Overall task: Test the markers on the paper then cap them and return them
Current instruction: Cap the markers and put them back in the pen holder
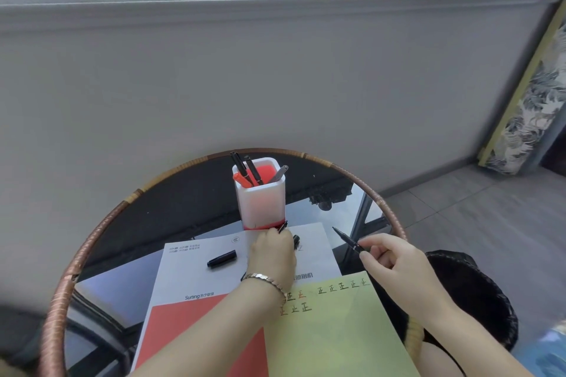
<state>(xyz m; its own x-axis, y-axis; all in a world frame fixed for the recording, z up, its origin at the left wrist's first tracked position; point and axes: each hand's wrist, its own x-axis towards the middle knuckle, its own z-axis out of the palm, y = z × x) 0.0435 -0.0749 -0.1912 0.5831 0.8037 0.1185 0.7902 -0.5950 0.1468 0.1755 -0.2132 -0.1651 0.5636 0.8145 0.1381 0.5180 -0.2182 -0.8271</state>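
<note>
The right hand [395, 266] pinches a slim black uncapped marker [347, 240] between thumb and forefinger near its rear end, the tip pointing up and to the far left, raised over the right part of the round glass table with a woven rattan rim [92, 242]. The left hand [271, 254], wearing a metal link bracelet [269, 280], lies knuckles-up on a white and red printed booklet [190, 285]; its fingers curl round a short black piece [282, 226] that juts out past the fingertips, just beside the base of a white square pen holder with a red inside [260, 202]. Whether that piece is a cap cannot be told. A loose black cap [221, 258] lies on the booklet to the left of that hand. A pale yellow sheet of paper [343, 330], bearing rows of small written characters, overlaps the booklet's near right part. Black markers [242, 167], an orange one [240, 179] and a grey one [280, 173] stand in the holder at the far side
</note>
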